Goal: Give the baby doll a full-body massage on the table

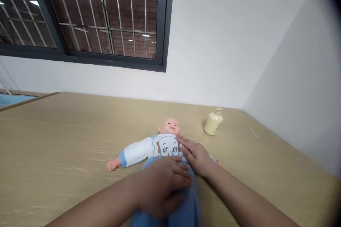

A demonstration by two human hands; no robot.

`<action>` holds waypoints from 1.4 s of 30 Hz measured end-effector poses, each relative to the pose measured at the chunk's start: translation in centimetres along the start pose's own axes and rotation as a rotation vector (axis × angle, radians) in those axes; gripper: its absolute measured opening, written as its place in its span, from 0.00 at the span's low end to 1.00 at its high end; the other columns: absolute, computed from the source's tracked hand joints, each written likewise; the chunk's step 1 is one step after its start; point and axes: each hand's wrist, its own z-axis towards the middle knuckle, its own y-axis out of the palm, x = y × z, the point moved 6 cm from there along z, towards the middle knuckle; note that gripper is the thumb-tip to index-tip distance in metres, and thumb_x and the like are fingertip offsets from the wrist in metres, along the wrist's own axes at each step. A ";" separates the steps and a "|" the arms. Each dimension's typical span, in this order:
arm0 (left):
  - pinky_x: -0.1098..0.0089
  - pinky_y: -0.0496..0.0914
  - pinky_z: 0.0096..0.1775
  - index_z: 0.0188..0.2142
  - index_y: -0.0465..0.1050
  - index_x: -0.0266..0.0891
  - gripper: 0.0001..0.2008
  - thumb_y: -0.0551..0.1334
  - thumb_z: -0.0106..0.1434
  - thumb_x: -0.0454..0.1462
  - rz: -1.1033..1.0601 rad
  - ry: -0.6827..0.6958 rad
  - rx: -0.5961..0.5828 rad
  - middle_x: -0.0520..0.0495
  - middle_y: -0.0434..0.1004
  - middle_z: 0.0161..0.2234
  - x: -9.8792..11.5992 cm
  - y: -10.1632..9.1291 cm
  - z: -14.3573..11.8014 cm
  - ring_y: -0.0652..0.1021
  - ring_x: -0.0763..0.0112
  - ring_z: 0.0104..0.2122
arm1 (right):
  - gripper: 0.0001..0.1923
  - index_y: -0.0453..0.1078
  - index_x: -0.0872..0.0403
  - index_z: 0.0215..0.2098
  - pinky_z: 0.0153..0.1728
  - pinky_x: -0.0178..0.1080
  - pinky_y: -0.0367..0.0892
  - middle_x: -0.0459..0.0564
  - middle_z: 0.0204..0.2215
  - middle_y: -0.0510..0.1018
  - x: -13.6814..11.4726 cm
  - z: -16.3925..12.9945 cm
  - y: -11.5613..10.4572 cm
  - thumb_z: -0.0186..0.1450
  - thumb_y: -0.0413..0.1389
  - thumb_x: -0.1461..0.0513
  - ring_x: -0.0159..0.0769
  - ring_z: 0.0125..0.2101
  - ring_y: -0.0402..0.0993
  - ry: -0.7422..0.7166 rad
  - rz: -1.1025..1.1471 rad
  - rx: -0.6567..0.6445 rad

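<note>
Left hand (162, 184) spread flat, covering doll (160, 147) belly and trousers; legs cut off below. Right hand (195, 154) flat, hiding doll's far arm. Bottle (213, 122) beyond right hand on counter (66, 142).

Plain indoor room: bare white walls meet at a corner behind the wooden table (66, 138); barred window (106, 14) above it.

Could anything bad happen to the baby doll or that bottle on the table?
Maybe. Both hands, the left hand and the right hand, press flat on the doll, so its clothes might bunch or twist. The yellow bottle stands near the right arm and could get knocked over by a wide sweep.
</note>
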 end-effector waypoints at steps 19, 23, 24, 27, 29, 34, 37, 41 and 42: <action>0.56 0.67 0.60 0.53 0.77 0.41 0.17 0.56 0.69 0.41 -0.108 -0.587 0.476 0.44 0.75 0.57 -13.4 -3.6 -5.0 0.74 0.59 0.57 | 0.23 0.64 0.49 0.64 0.62 0.51 0.62 0.50 0.61 0.69 -0.5 0.2 -0.2 0.74 0.46 0.55 0.43 0.62 0.64 0.009 -0.023 -0.006; 0.57 0.67 0.60 0.53 0.77 0.40 0.17 0.56 0.69 0.40 -0.107 -0.586 0.483 0.44 0.75 0.57 -13.4 -3.5 -5.0 0.75 0.59 0.56 | 0.22 0.64 0.50 0.64 0.64 0.53 0.58 0.52 0.63 0.67 -3.6 -0.4 -1.2 0.73 0.47 0.58 0.44 0.65 0.59 -0.122 -0.090 0.040; 0.57 0.67 0.60 0.54 0.77 0.41 0.18 0.57 0.69 0.40 -0.117 -0.596 0.479 0.44 0.74 0.58 -13.4 -3.5 -5.0 0.75 0.59 0.56 | 0.23 0.63 0.51 0.64 0.65 0.53 0.55 0.52 0.63 0.66 -5.2 -0.8 -1.4 0.72 0.47 0.59 0.44 0.66 0.57 -0.203 -0.094 0.032; 0.58 0.67 0.60 0.54 0.77 0.42 0.18 0.57 0.69 0.41 -0.134 -0.623 0.467 0.46 0.73 0.58 -13.3 -3.5 -5.0 0.74 0.59 0.57 | 0.26 0.60 0.52 0.66 0.67 0.51 0.51 0.51 0.65 0.64 -10.4 -2.4 -0.7 0.70 0.49 0.58 0.42 0.67 0.53 -0.472 -0.046 -0.181; 0.59 0.66 0.61 0.53 0.77 0.42 0.17 0.57 0.69 0.41 -0.129 -0.626 0.463 0.47 0.73 0.58 -13.2 -3.6 -5.0 0.73 0.59 0.58 | 0.26 0.61 0.52 0.65 0.68 0.47 0.48 0.49 0.65 0.64 -12.7 -3.3 0.0 0.72 0.49 0.53 0.40 0.67 0.52 -0.550 -0.028 -0.337; 0.59 0.65 0.61 0.54 0.77 0.43 0.18 0.58 0.68 0.42 -0.125 -0.614 0.448 0.47 0.74 0.58 -13.1 -3.5 -5.2 0.73 0.59 0.59 | 0.37 0.53 0.51 0.70 0.69 0.54 0.36 0.51 0.68 0.56 -11.5 -2.8 0.9 0.69 0.50 0.42 0.47 0.69 0.44 -0.421 -0.085 -0.454; 0.59 0.65 0.62 0.54 0.76 0.43 0.18 0.59 0.68 0.42 -0.145 -0.598 0.447 0.46 0.74 0.58 -13.2 -3.4 -5.1 0.72 0.59 0.59 | 0.40 0.47 0.48 0.71 0.68 0.59 0.31 0.51 0.70 0.49 -8.9 -1.8 0.7 0.68 0.50 0.41 0.50 0.70 0.39 -0.379 -0.120 -0.414; 0.59 0.67 0.60 0.54 0.77 0.42 0.17 0.59 0.67 0.41 -0.143 -0.565 0.462 0.45 0.75 0.57 -13.3 -3.5 -4.9 0.74 0.59 0.57 | 0.38 0.43 0.47 0.72 0.69 0.57 0.36 0.51 0.71 0.45 -5.4 -0.9 0.6 0.70 0.47 0.43 0.49 0.70 0.38 -0.283 -0.147 -0.326; 0.59 0.67 0.60 0.53 0.77 0.42 0.17 0.59 0.67 0.40 -0.136 -0.564 0.464 0.45 0.75 0.57 -13.3 -3.5 -4.9 0.74 0.59 0.57 | 0.36 0.44 0.47 0.72 0.69 0.57 0.39 0.51 0.71 0.46 -4.6 -0.8 0.5 0.71 0.46 0.44 0.48 0.70 0.39 -0.241 -0.150 -0.290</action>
